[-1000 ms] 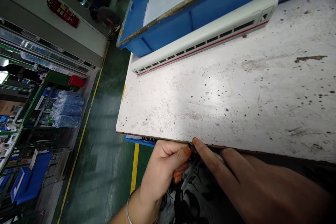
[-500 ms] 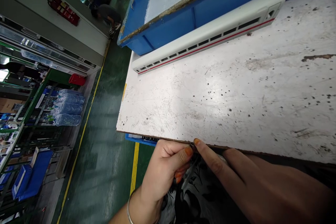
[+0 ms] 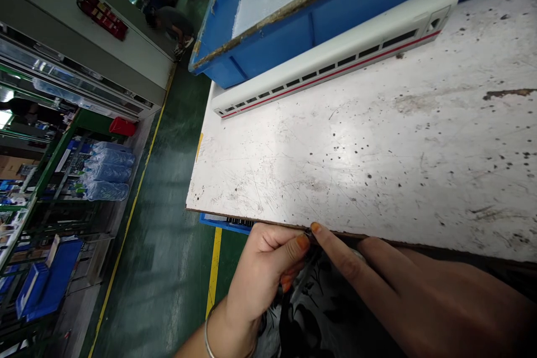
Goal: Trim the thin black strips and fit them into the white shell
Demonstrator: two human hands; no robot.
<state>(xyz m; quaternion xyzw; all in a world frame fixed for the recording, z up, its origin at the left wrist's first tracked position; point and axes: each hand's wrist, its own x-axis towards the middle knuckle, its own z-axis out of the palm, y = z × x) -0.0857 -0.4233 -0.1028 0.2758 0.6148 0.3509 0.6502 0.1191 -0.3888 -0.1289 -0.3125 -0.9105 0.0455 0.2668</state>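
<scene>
My left hand point(image 3: 268, 268) is closed in a pinch at the table's front edge, thumb against curled fingers. A tiny dark piece shows at its fingertips, too small to name. My right hand point(image 3: 403, 291) comes in from the right, its index fingertip meeting that same spot. The right thumb and the undersides of its fingers are hidden. Beyond both hands, a white model train car shell point(image 3: 335, 47) with a red stripe and dark windows lies along the table, apart from them.
A blue bin point(image 3: 277, 47) holding white sheets stands behind the train car shell on the scuffed white table point(image 3: 293, 162). Part of another blue bin point(image 3: 226, 224) shows below the table's edge. Left, across the green floor point(image 3: 163, 190), a person point(image 3: 174, 25) crouches near a wall.
</scene>
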